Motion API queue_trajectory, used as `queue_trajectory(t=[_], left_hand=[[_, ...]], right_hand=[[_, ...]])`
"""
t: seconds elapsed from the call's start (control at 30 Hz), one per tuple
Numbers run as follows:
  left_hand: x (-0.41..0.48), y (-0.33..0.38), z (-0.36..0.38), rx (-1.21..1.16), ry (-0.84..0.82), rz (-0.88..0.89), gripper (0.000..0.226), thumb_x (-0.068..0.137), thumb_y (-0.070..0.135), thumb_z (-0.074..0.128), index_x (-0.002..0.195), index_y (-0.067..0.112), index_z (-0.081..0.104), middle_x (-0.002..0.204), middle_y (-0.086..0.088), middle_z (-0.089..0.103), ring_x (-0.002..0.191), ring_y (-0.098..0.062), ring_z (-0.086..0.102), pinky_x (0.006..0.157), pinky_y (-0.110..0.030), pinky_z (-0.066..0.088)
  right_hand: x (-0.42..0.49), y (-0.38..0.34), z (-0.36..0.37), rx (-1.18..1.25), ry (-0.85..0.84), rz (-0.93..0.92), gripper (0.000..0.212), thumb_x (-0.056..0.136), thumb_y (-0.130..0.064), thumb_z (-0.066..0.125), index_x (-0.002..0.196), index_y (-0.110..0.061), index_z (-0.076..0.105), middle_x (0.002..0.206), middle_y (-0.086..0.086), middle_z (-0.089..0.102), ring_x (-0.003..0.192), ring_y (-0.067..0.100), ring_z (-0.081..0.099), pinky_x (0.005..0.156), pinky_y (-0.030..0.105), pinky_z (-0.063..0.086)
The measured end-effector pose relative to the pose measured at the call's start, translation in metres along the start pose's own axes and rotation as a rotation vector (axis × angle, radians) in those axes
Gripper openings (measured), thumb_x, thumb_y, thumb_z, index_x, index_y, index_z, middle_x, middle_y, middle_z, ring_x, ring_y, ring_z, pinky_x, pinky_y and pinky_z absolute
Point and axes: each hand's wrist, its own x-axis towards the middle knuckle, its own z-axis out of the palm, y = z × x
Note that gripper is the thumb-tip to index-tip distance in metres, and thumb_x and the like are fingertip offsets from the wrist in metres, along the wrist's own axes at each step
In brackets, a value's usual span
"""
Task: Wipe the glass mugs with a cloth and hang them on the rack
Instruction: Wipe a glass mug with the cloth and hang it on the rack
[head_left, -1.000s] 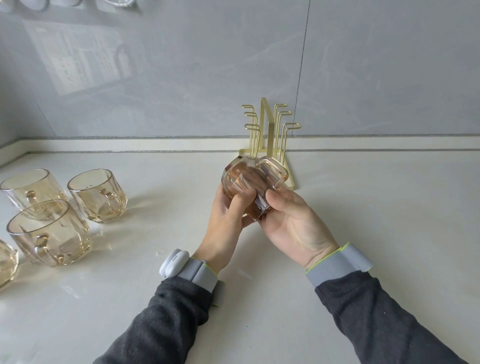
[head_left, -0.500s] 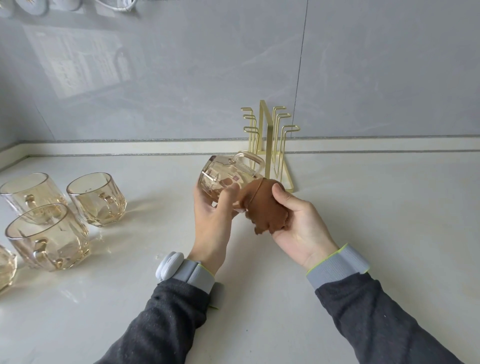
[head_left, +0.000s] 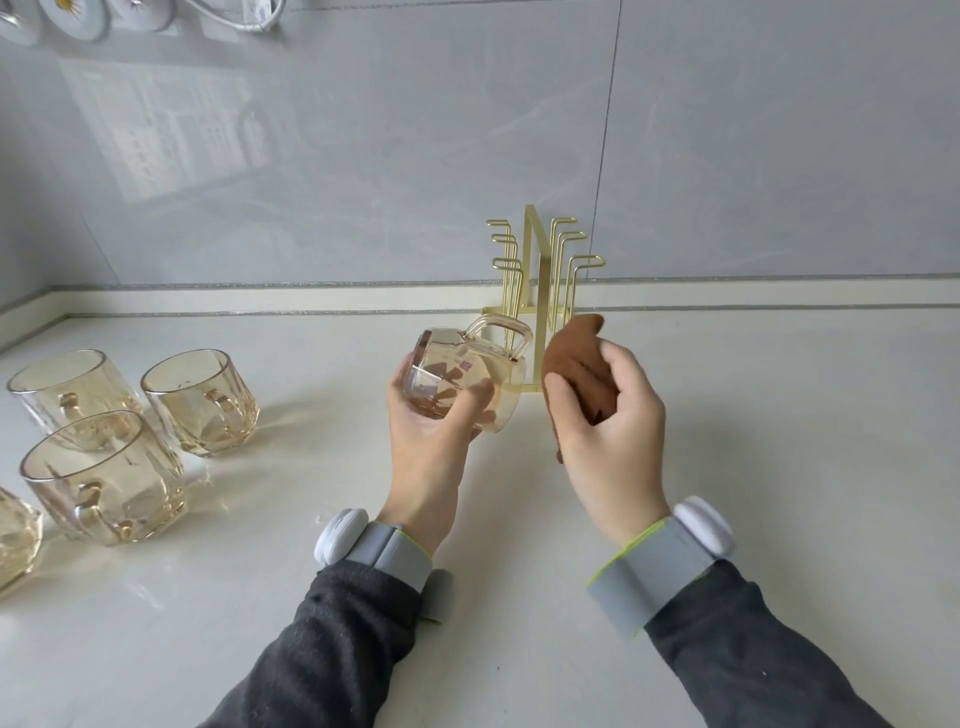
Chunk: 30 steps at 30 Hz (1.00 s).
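Now the brown cloth (head_left: 576, 358) is clear of the amber-tinted glass mug (head_left: 462, 379). A second ago it was stuffed inside, half a second ago it was sliding out of the mouth, and at this moment it sits bunched in the right hand (head_left: 608, 415), just beside the mug and apart from it. The right grip is closed around the cloth.

The left hand (head_left: 431, 426) carries the mug on its side above the pale glossy desk (head_left: 727, 467), its grip curled round the base and wall, handle up. The mouth faces the gold wire rack (head_left: 535, 260) close behind.

I judge the wiping of this mug finished and hanging it to be next; the rack's pegs look bare. More amber glass mugs (head_left: 200, 400) stand upright at the left of the desk, probably awaiting their turn.
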Motion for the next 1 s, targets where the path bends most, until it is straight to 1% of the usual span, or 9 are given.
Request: queue_trajectory(t=[0.07,0.13,0.27,0.47,0.6,0.7,0.83,0.93,1.0], left_hand=[[0.002,-0.002,-0.001,0.018,0.007,0.003,0.093,0.064,0.02,0.086,0.147,0.011,0.044,0.124,-0.015,0.071,0.108,-0.028,0.073,0.1,-0.055,0.057],[0.004,-0.003,-0.002,0.036,-0.016,0.01,0.095,0.063,0.022,0.089,0.147,0.012,0.046,0.128,-0.018,0.069,0.117,-0.035,0.069,0.105,-0.061,0.052],[-0.003,-0.002,-0.001,0.049,-0.041,0.04,0.102,0.056,0.026,0.094,0.144,0.021,0.042,0.13,-0.018,0.068,0.118,-0.033,0.069,0.109,-0.056,0.051],[-0.008,0.001,0.001,0.025,-0.036,0.099,0.102,0.053,0.023,0.09,0.142,0.023,0.039,0.124,-0.014,0.069,0.112,-0.024,0.072,0.107,-0.053,0.053],[-0.008,0.006,0.001,0.002,-0.008,0.134,0.094,0.054,0.02,0.087,0.135,0.032,0.042,0.126,-0.012,0.068,0.104,-0.017,0.072,0.101,-0.04,0.057],[-0.009,0.005,0.0,0.016,0.006,0.161,0.086,0.063,0.006,0.083,0.133,0.035,0.043,0.131,-0.013,0.065,0.103,-0.014,0.072,0.09,-0.028,0.057],[-0.01,0.005,0.0,0.045,-0.001,0.202,0.085,0.065,-0.003,0.082,0.13,0.035,0.043,0.13,-0.012,0.065,0.103,-0.016,0.072,0.087,-0.024,0.056],[-0.013,0.005,0.001,0.146,-0.042,0.271,0.088,0.068,-0.022,0.079,0.132,0.025,0.042,0.126,-0.003,0.062,0.108,-0.011,0.068,0.091,-0.024,0.055],[-0.016,0.004,0.002,0.231,-0.072,0.313,0.087,0.067,-0.027,0.076,0.129,0.023,0.041,0.121,0.002,0.059,0.105,-0.001,0.065,0.09,-0.02,0.052]], right_hand=[[-0.005,0.001,0.003,-0.195,0.035,-0.302,0.028,0.084,-0.003,0.071,0.112,0.001,0.069,0.098,0.006,0.065,0.09,0.017,0.062,0.084,0.012,0.047],[-0.008,0.001,0.005,-0.293,0.039,-0.445,0.031,0.082,0.009,0.069,0.111,0.002,0.071,0.097,0.01,0.063,0.09,0.017,0.06,0.085,0.005,0.04],[-0.01,0.005,0.005,-0.356,-0.098,-0.514,0.044,0.083,0.004,0.055,0.124,-0.004,0.07,0.102,0.004,0.049,0.086,0.024,0.059,0.082,0.025,0.051],[-0.014,-0.001,0.003,-0.441,-0.259,-0.439,0.066,0.077,-0.004,0.05,0.141,-0.018,0.059,0.102,0.003,0.046,0.093,0.024,0.053,0.084,0.038,0.053],[-0.018,-0.004,0.004,-0.467,-0.391,-0.348,0.072,0.08,-0.013,0.044,0.15,-0.029,0.047,0.105,0.001,0.05,0.093,0.029,0.059,0.077,0.045,0.057],[-0.019,-0.003,0.005,-0.444,-0.423,-0.299,0.071,0.081,-0.013,0.046,0.151,-0.027,0.046,0.107,0.001,0.053,0.089,0.032,0.06,0.073,0.047,0.057],[-0.019,-0.004,0.007,-0.346,-0.429,-0.217,0.07,0.082,-0.015,0.044,0.151,-0.026,0.046,0.111,-0.003,0.055,0.098,0.024,0.059,0.081,0.035,0.052],[-0.015,-0.006,0.005,-0.276,-0.405,-0.109,0.064,0.083,-0.019,0.043,0.146,-0.027,0.052,0.114,-0.012,0.064,0.102,0.014,0.061,0.084,0.034,0.051],[-0.011,-0.005,0.003,-0.254,-0.396,-0.022,0.06,0.082,-0.019,0.042,0.139,-0.028,0.059,0.085,-0.033,0.061,0.077,0.0,0.057,0.072,0.027,0.046]])
